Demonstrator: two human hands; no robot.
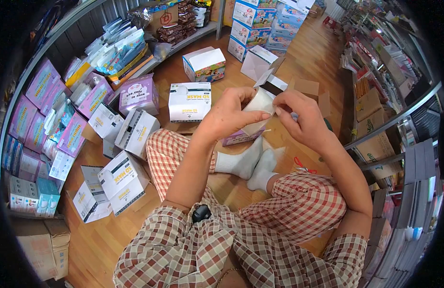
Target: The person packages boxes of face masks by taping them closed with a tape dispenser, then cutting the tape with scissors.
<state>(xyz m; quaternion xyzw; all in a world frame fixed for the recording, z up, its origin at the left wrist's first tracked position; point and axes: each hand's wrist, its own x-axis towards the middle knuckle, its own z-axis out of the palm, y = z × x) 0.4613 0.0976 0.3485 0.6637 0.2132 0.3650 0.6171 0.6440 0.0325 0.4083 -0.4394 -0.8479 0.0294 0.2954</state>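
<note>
My left hand (229, 115) is wrapped round a whitish roll of tape (260, 104), held up above my crossed feet. My right hand (302, 115) pinches at the right edge of the same roll, its thumb and forefinger pressed together there. Whether a loose end of tape is between them is too small to tell. Just behind the roll stands an open white carton with a dark strip (272, 85). Partly hidden below my hands is a purple box (243, 136). Left of my left hand, a white 5D MASK box (190, 102) sits on the floor.
More white mask boxes (121, 182) lie at my left, some with flaps open. A purple box (139, 95) and a colourful box (204, 65) stand farther off. Stacked cartons (253, 29) rise ahead. Loaded shelves flank both sides. A red string (304, 165) lies near my right knee.
</note>
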